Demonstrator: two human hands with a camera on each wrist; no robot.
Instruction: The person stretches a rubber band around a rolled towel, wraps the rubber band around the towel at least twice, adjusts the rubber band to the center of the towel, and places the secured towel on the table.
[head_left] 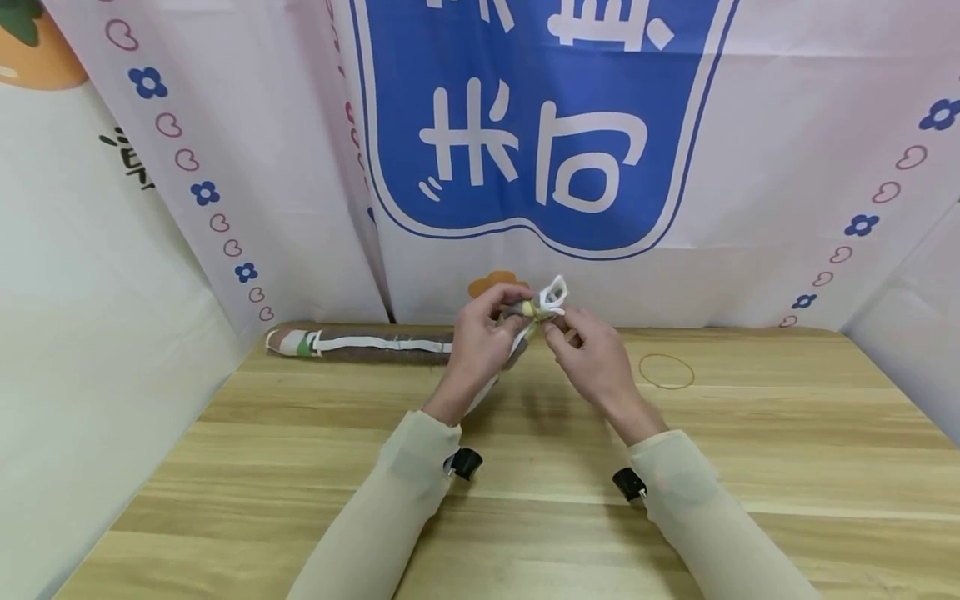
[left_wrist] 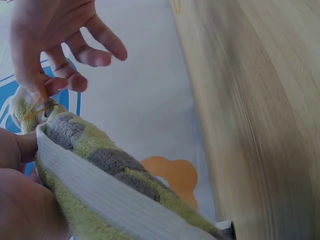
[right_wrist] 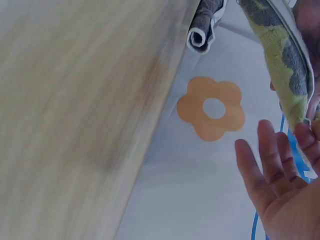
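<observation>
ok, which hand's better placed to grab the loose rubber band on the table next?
Right, likely: the loose rubber band lies nearer the right hand. The left hand is farther off, holding the green-and-grey towel. The right must first leave the towel's tip.

The desk (head_left: 862, 500) has room near right. Two hands (head_left: 482, 337) fill the middle, a brown roll (head_left: 375, 344) far left; a sheet (head_left: 780, 192) blocks the far side.

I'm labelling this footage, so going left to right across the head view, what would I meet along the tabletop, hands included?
Rolled grey-brown towel → left hand → right hand → loose rubber band. The held towel overlaps both hands, so it is left out.
</observation>
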